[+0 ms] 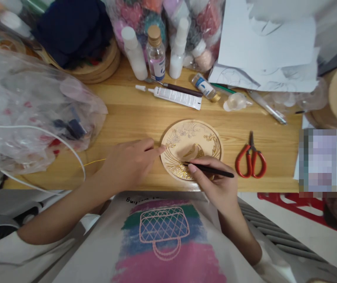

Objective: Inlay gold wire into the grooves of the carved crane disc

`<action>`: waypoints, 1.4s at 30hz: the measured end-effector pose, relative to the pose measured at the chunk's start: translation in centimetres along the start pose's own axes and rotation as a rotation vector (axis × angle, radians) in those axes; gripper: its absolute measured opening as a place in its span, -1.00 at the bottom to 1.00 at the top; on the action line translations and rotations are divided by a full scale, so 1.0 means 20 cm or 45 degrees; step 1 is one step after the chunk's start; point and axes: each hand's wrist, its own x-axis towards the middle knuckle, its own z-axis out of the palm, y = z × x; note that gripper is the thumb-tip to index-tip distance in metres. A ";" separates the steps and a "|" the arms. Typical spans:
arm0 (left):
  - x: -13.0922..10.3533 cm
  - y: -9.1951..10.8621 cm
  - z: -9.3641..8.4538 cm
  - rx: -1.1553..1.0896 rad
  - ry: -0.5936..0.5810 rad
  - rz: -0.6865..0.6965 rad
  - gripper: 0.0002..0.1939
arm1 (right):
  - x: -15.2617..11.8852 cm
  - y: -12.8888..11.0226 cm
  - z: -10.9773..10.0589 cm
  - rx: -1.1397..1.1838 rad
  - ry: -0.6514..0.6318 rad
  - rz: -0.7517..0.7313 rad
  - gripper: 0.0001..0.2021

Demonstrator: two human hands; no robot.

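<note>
A round pale wooden plaque [182,143] lies near the table's front edge, with gold wire lines laid over a drawn wave-like pattern. My right hand [217,182] is closed around a slim black-handled tool [215,170], its tip touching the gold lines at the plaque's lower middle. Against the plaque's left rim rests the outstretched index finger of my left hand [136,159]; the other fingers are partly curled and nothing shows in them. A thin gold wire [94,161] lies on the table by the left wrist. Red-handled pliers [251,157] sit right of the plaque.
A white tube [177,97], small bottle [205,87] and silver craft knife [267,107] lie behind the plaque. Several bottles [156,55] stand farther back. Plastic bags [33,106] and a white cable [47,133] occupy the left; papers [265,43] are at back right.
</note>
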 end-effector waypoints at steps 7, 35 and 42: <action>0.00 0.00 0.01 -0.007 0.045 0.021 -0.55 | 0.00 0.01 0.01 -0.002 -0.001 -0.005 -0.94; 0.00 0.00 0.01 0.029 0.037 0.018 -0.57 | 0.00 0.01 0.00 0.023 -0.001 -0.008 -0.91; 0.00 -0.01 0.02 0.053 0.073 0.045 -0.56 | 0.00 0.01 0.01 0.010 0.001 -0.023 -0.90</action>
